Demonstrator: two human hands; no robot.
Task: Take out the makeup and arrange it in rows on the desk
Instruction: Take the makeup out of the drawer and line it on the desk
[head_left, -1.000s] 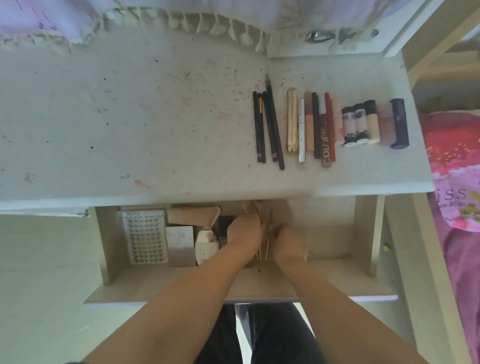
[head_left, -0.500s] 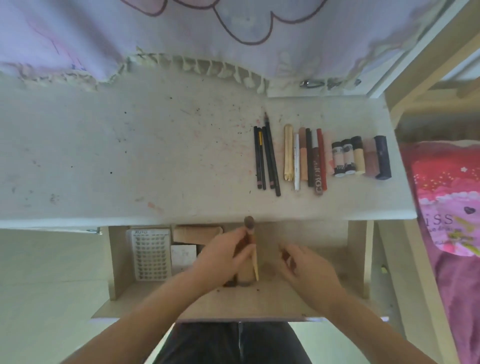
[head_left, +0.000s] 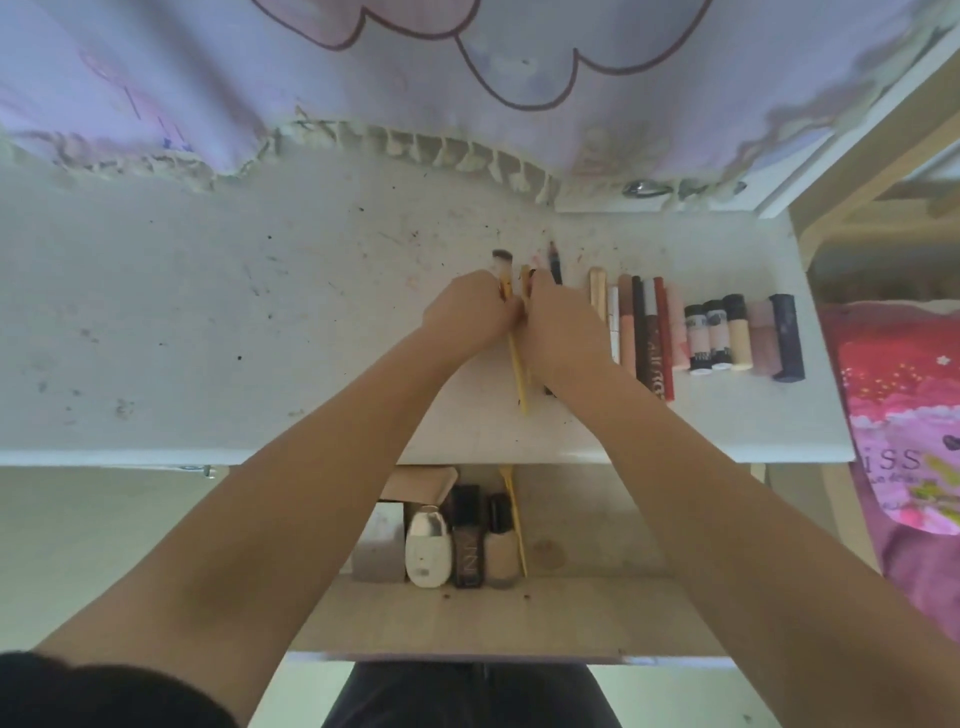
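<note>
- Both hands meet on the counter (head_left: 218, 322), just left of the row of makeup (head_left: 696, 332) laid out there.
- The left hand (head_left: 467, 317) has its fingers curled round yellow-handled brushes (head_left: 515, 364); one brush head sticks out past the knuckles on the far side, and the thin handles run back toward the counter's near edge.
- The right hand (head_left: 558, 322) touches the left, fingers folded down over the same bundle (whether they pinch a handle I cannot tell); it covers the dark pencils (head_left: 556, 262) at the row's left end, whose tips show beyond it.
- Right of the hands the row lies side by side: slim sticks, then small bottles, then a dark tube (head_left: 787, 338) at the right end.
- Below the counter's near edge the open drawer (head_left: 597, 613) holds a white bottle (head_left: 428, 548), a dark box (head_left: 466, 540), a beige bottle (head_left: 500, 545) and one more yellow brush (head_left: 514, 519).
</note>
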